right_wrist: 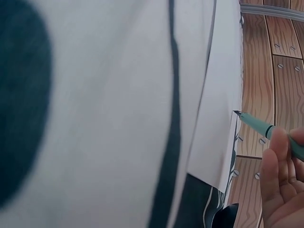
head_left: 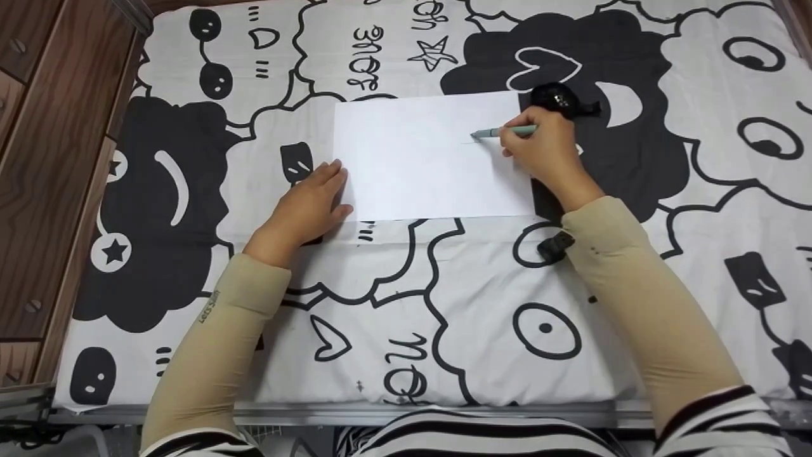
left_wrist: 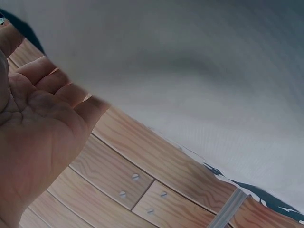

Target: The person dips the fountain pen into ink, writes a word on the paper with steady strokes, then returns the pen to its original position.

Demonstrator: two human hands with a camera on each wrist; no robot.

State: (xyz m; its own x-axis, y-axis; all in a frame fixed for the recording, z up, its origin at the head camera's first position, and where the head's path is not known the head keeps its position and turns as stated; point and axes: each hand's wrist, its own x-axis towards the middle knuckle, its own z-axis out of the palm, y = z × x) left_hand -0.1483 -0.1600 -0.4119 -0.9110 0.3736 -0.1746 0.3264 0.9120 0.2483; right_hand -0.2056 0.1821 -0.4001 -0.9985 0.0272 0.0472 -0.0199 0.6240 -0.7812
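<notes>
A white sheet of paper [head_left: 412, 165] lies on the patterned cloth. My right hand [head_left: 542, 143] pinches a pale green pen [head_left: 523, 131], its tip at the paper's right part beside a faint short line. In the right wrist view the same pen [right_wrist: 256, 125] shows a dark pointed nib, and the fingers of the right hand [right_wrist: 285, 183] curl about its barrel. At the paper's left edge my left hand [head_left: 307, 206] rests with fingers extended, fingertips right at the border. The left wrist view shows the palm of that hand [left_wrist: 42, 109], its fingertips hidden behind cloth.
Beyond the right hand sits a glossy black rounded object [head_left: 555, 98] with a narrow end. The black-and-white cartoon cloth [head_left: 355, 266] covers the table, whose metal edge [head_left: 330, 416] runs along the front. Wood-look panelling [head_left: 57, 158] stands at the left.
</notes>
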